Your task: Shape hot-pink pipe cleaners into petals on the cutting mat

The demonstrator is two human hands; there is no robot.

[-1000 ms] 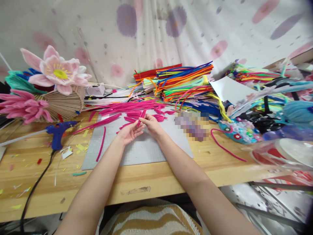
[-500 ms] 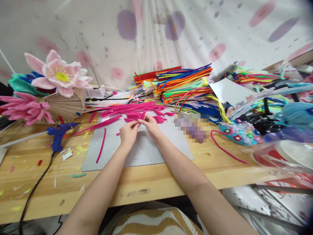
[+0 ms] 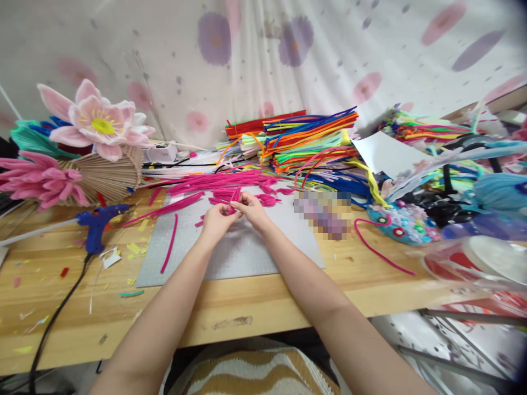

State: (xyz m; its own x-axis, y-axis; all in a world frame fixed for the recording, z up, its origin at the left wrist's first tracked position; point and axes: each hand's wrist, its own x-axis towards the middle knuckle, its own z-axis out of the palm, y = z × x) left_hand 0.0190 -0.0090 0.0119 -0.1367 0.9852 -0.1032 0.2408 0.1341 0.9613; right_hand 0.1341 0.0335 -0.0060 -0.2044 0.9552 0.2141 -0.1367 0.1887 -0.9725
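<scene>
Over the grey mat (image 3: 263, 258) my left hand (image 3: 218, 222) and my right hand (image 3: 252, 211) meet, fingertips pinched together. Between them is a short piece of magenta pipe cleaner (image 3: 236, 196), its upper end sticking up above the fingers; its lower part is hidden. Behind the hands lie more magenta pipe cleaners (image 3: 218, 181) in a long pile, with a loose bunch (image 3: 177, 207) at the left. Folded magenta petal shapes (image 3: 267, 200) rest just beyond my right hand. A single cut magenta length (image 3: 169, 244) lies on the mat's left side.
A blue glue gun (image 3: 95, 227) with a black cord stands at the left, near pink pipe-cleaner flowers (image 3: 101, 123). Stacked coloured pipe cleaners (image 3: 308, 137) fill the back. At the right are a flower-decorated blue piece (image 3: 405, 225) and a white-and-red spool (image 3: 486, 260).
The magenta piece in my fingers now stands more upright. My left hand has turned slightly and shifted a little lower; my right hand has barely moved.
</scene>
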